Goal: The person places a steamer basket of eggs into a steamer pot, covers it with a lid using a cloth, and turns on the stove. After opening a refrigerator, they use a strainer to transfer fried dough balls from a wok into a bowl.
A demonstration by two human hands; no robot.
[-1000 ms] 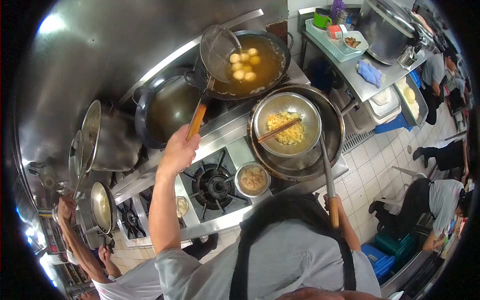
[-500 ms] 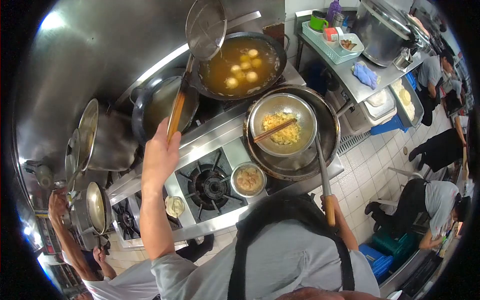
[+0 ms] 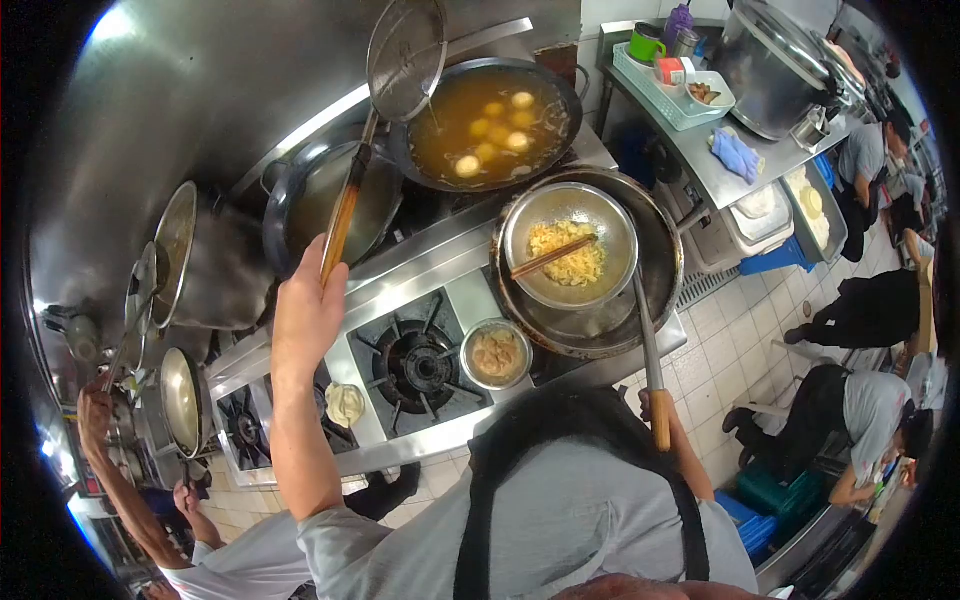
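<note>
Your left hand holds a skimmer raised above the wok of broth, so its long handle crosses the air over the dark wok. The open burner in front of you is free to pass over. Just beside it a small bowl stands in the way. To the right, the strainer bowl with chopsticks fills the large pan. On the far left a co-worker's arm reaches up by the pots.

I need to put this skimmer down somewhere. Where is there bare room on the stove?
Bare steel strip between the oil wok and the unlit burner. That burner is free too. Crowded on the right: strainer bowl fills the wok, small bowl beside it.
</note>
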